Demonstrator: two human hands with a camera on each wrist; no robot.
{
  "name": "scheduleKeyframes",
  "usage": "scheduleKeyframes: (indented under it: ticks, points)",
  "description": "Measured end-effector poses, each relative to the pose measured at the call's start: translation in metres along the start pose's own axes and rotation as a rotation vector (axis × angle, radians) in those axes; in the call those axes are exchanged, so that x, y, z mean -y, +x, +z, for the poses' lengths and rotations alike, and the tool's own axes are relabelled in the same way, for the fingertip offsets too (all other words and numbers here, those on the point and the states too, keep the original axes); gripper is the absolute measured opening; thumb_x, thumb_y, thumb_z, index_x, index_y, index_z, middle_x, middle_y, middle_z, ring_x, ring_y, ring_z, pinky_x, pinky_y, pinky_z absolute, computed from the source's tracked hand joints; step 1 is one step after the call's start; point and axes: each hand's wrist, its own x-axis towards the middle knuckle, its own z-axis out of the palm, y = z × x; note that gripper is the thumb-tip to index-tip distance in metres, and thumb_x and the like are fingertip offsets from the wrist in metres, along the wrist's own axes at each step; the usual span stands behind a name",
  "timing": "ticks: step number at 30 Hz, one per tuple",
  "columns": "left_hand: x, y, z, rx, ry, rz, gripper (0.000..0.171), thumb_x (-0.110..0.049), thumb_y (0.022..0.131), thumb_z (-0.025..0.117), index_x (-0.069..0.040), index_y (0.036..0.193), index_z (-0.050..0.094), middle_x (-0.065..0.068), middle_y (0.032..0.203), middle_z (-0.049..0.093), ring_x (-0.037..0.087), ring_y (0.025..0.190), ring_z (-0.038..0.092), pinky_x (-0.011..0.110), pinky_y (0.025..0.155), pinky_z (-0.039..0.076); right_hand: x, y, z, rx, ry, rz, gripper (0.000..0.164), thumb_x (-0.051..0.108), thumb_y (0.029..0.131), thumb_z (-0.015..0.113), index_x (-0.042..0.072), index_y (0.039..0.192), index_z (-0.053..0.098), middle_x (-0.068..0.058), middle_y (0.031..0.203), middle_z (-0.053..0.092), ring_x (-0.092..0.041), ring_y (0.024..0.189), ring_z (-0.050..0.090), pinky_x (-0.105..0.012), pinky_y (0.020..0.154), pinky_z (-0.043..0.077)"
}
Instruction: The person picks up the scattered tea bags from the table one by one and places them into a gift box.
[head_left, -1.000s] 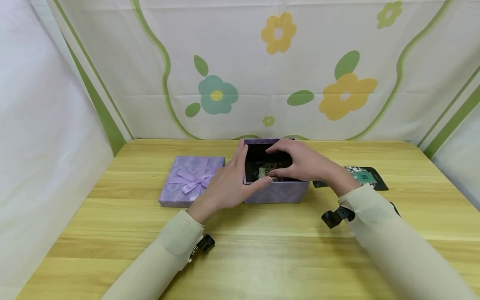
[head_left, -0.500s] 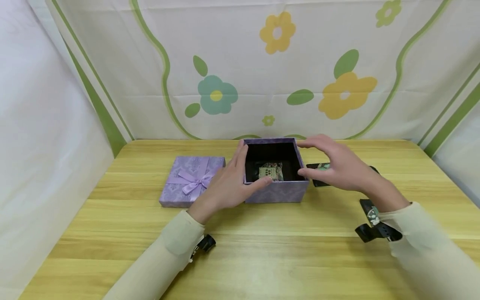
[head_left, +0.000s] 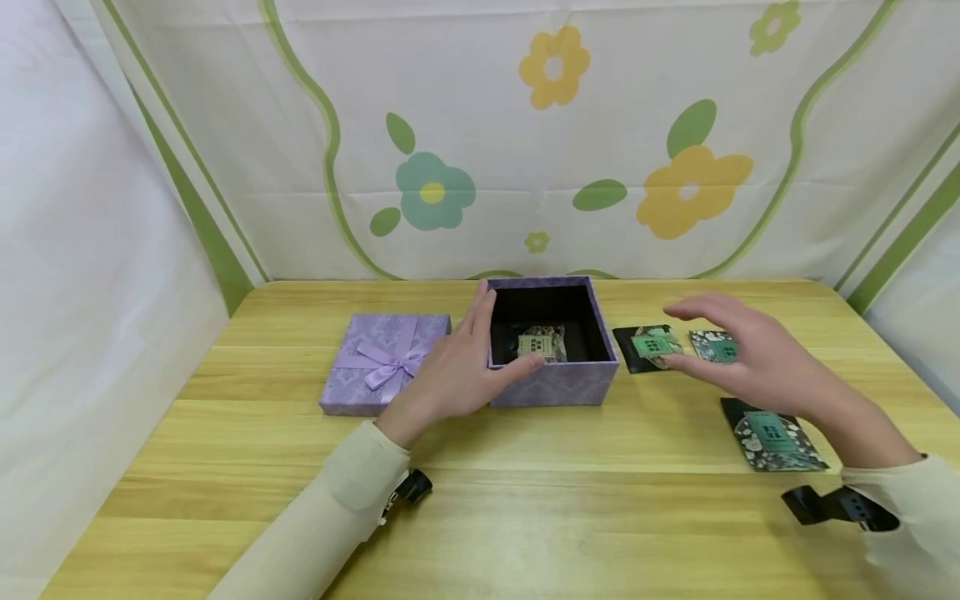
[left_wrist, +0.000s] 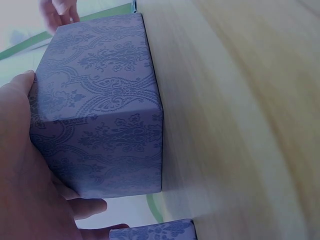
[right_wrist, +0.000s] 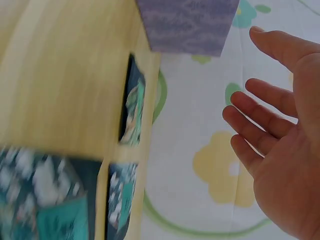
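An open purple box point(head_left: 553, 385) stands at the middle of the table, with one green-and-black packet point(head_left: 542, 343) lying in its dark inside. My left hand point(head_left: 457, 371) holds the box's front left corner, fingers along the left wall and thumb on the front rim. The left wrist view shows that palm point(left_wrist: 20, 175) pressed against the patterned box point(left_wrist: 100, 110). My right hand point(head_left: 742, 354) hovers open and holds nothing, right of the box and above two packets point(head_left: 651, 346) point(head_left: 716, 346). In the right wrist view its fingers point(right_wrist: 260, 125) are spread.
The purple lid with a bow point(head_left: 386, 360) lies left of the box. A third packet point(head_left: 772, 433) lies near my right wrist. The wooden table point(head_left: 525, 500) is fenced by flowered cloth walls behind and at both sides.
My right hand left the packet in the box and drew away rightward, over the packets on the table. The left hand and the box stayed still.
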Motion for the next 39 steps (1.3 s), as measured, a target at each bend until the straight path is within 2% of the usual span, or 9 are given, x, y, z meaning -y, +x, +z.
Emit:
scheduleKeyframes:
  ticks: [5, 13, 16, 20, 23, 28, 34, 36, 39]
  points:
    - [0.000, 0.000, 0.000, -0.002, 0.002, 0.000, 0.116, -0.092, 0.090, 0.044, -0.029, 0.172, -0.008, -0.026, 0.170, -0.026, 0.025, 0.090, 0.073, 0.039, 0.047, 0.043, -0.015, -0.017, -0.007, -0.002, -0.036, 0.064, 0.064, 0.030, 0.092, 0.086, 0.021, 0.149, 0.060, -0.007, 0.150, 0.060, -0.030, 0.135, 0.054, -0.045, 0.101, 0.039]
    - [0.000, 0.000, 0.001, -0.004, 0.009, -0.002, 0.116, -0.092, 0.090, 0.044, -0.031, 0.172, -0.009, -0.026, 0.170, -0.025, 0.033, 0.116, 0.072, 0.038, 0.055, 0.045, -0.038, -0.037, -0.011, -0.036, -0.056, 0.090, 0.067, 0.026, 0.086, 0.091, 0.025, 0.147, 0.062, -0.007, 0.145, 0.062, -0.012, 0.126, 0.050, -0.017, 0.096, 0.031]
    - [-0.001, 0.000, 0.001, -0.003, 0.012, -0.002, 0.115, -0.091, 0.090, 0.045, -0.030, 0.172, -0.009, -0.027, 0.170, -0.026, 0.026, 0.094, 0.074, 0.039, 0.056, 0.045, -0.044, -0.045, -0.013, -0.009, -0.058, 0.117, 0.069, 0.027, 0.087, 0.090, 0.022, 0.150, 0.060, -0.012, 0.147, 0.060, -0.024, 0.131, 0.050, -0.036, 0.104, 0.037]
    - [-0.002, 0.000, 0.001, -0.004, 0.000, -0.003, 0.114, -0.087, 0.092, 0.049, -0.030, 0.172, -0.009, -0.027, 0.169, -0.026, 0.024, 0.087, 0.072, 0.040, 0.052, 0.045, -0.051, -0.054, -0.015, 0.031, -0.060, 0.151, 0.071, 0.029, 0.089, 0.088, 0.015, 0.152, 0.058, -0.020, 0.150, 0.054, -0.046, 0.132, 0.049, -0.065, 0.095, 0.038]
    - [-0.002, -0.001, 0.001, -0.006, -0.005, -0.003, 0.114, -0.087, 0.092, 0.049, -0.029, 0.172, -0.008, -0.027, 0.170, -0.025, 0.030, 0.102, 0.074, 0.039, 0.051, 0.045, -0.056, -0.060, -0.015, 0.046, -0.056, 0.174, 0.073, 0.029, 0.089, 0.088, 0.011, 0.152, 0.057, -0.024, 0.151, 0.051, -0.052, 0.132, 0.046, -0.068, 0.094, 0.038]
    - [-0.002, -0.001, 0.000, -0.006, 0.001, -0.004, 0.116, -0.091, 0.090, 0.045, -0.029, 0.172, -0.009, -0.026, 0.170, -0.025, 0.031, 0.104, 0.075, 0.038, 0.057, 0.048, -0.065, -0.068, -0.014, 0.084, -0.059, 0.213, 0.078, 0.030, 0.088, 0.089, 0.012, 0.155, 0.054, -0.026, 0.154, 0.046, -0.055, 0.130, 0.045, -0.070, 0.092, 0.039]
    - [-0.002, -0.001, 0.000, -0.010, 0.020, -0.007, 0.117, -0.092, 0.089, 0.044, -0.028, 0.172, -0.009, -0.024, 0.171, -0.024, 0.034, 0.122, 0.071, 0.051, 0.079, 0.056, -0.080, -0.077, -0.011, 0.154, -0.072, 0.228, 0.083, 0.034, 0.086, 0.090, 0.015, 0.157, 0.051, -0.027, 0.156, 0.044, -0.055, 0.129, 0.046, -0.070, 0.091, 0.042]
    - [-0.002, -0.001, 0.000, -0.011, 0.023, -0.005, 0.117, -0.093, 0.089, 0.044, -0.028, 0.172, -0.008, -0.024, 0.172, -0.024, 0.035, 0.124, 0.070, 0.048, 0.078, 0.056, -0.084, -0.081, -0.010, 0.170, -0.061, 0.226, 0.083, 0.034, 0.086, 0.090, 0.015, 0.157, 0.051, -0.028, 0.157, 0.043, -0.056, 0.130, 0.046, -0.072, 0.091, 0.042]
    - [-0.001, -0.001, 0.000, -0.005, 0.012, -0.002, 0.116, -0.092, 0.090, 0.045, -0.029, 0.172, -0.009, -0.025, 0.171, -0.025, 0.035, 0.120, 0.072, 0.041, 0.060, 0.051, -0.089, -0.086, -0.009, 0.172, -0.061, 0.227, 0.083, 0.036, 0.085, 0.091, 0.019, 0.156, 0.052, -0.026, 0.157, 0.044, -0.053, 0.131, 0.046, -0.070, 0.091, 0.042]
